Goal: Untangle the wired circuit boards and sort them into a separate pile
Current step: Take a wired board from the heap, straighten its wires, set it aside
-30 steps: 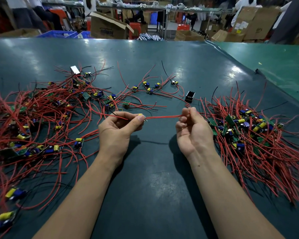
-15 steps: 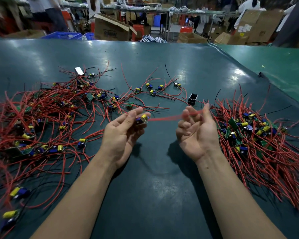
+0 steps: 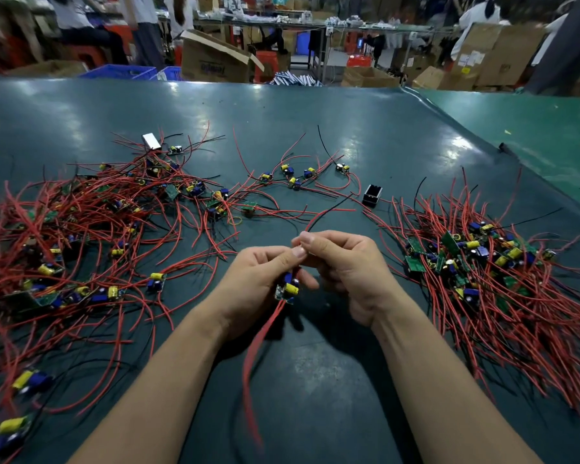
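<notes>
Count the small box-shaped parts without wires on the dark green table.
2. A silvery rectangular block lies at the far edge of the left red-wire tangle; a black open-topped box sits just left of the right red-wire pile. More may hide under wires.

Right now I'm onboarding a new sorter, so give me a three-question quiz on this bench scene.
1. True or false: the small circuit board with a yellow capacitor lies flat on the dark green table mat.
2. Which hands grip that board's red wires? A) left hand only B) right hand only C) both
3. Fill in: the denser heap of wired boards with aligned red leads lies on the person's ___ side, and the small black box sits just beyond it.

Key: 1 false, it hangs between the hands above the mat. 2 C. 3 right.
</notes>
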Tool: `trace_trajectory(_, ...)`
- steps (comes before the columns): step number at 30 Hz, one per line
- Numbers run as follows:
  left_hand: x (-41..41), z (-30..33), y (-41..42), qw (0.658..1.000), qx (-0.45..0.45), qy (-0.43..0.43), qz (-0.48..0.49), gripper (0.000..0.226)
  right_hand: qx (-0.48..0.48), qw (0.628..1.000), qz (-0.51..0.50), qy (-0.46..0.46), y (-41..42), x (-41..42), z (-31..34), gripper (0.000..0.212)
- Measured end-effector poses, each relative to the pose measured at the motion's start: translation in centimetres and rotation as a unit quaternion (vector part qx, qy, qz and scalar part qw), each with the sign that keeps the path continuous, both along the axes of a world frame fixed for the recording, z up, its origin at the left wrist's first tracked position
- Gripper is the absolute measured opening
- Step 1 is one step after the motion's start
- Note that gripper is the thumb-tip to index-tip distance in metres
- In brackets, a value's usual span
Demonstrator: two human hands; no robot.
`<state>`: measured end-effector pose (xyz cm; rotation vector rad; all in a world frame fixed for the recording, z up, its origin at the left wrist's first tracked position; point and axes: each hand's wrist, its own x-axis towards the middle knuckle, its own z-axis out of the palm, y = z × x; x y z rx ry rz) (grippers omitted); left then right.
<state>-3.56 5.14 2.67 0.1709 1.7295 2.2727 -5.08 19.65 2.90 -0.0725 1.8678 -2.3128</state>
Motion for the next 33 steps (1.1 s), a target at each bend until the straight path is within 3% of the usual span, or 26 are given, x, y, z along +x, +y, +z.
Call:
trace_trajectory(4, -0.4, -0.4, 0.2, 0.999, 0.014, 0.0, 0.053, 0.012, -0.01, 0.997, -0.083, -0.001, -0.3, -0.4, -0.2, 0.014)
trace_trajectory(9, -0.2, -0.4, 0.4, 0.999, 0.01, 0.009, 0.043, 0.019, -0.013, 0.992, -0.127, 0.025, -0.7, -0.3, -0.4, 0.007)
trace_trajectory(19, -0.3, -0.4, 0.5, 0.994, 0.016, -0.008, 0.109, 0.011, 0.01, 0.999, -0.045, -0.002, -0.6, 0.0, -0.3, 0.007)
trace_trajectory(26, -0.2, -0.6, 0.5, 0.996, -0.007, 0.022, 0.08, 0.011, -0.015, 0.997, -0.08, -0.008, -0.9, 0.0, -0.3, 0.003)
trace_trajectory(29, -0.4, -0.7, 0.6, 0.994, 0.011, 0.011, 0.104, 0.011, 0.016, 0.994, -0.11, 0.021, -1.2, 0.1, -0.4, 0.006)
trace_trajectory(33, -0.5, -0.5, 0.6, 0.993, 0.056, 0.001, 0.104, 0.026, -0.018, 0.995, -0.095, 0.003, -1.3, 0.0, -0.3, 0.015)
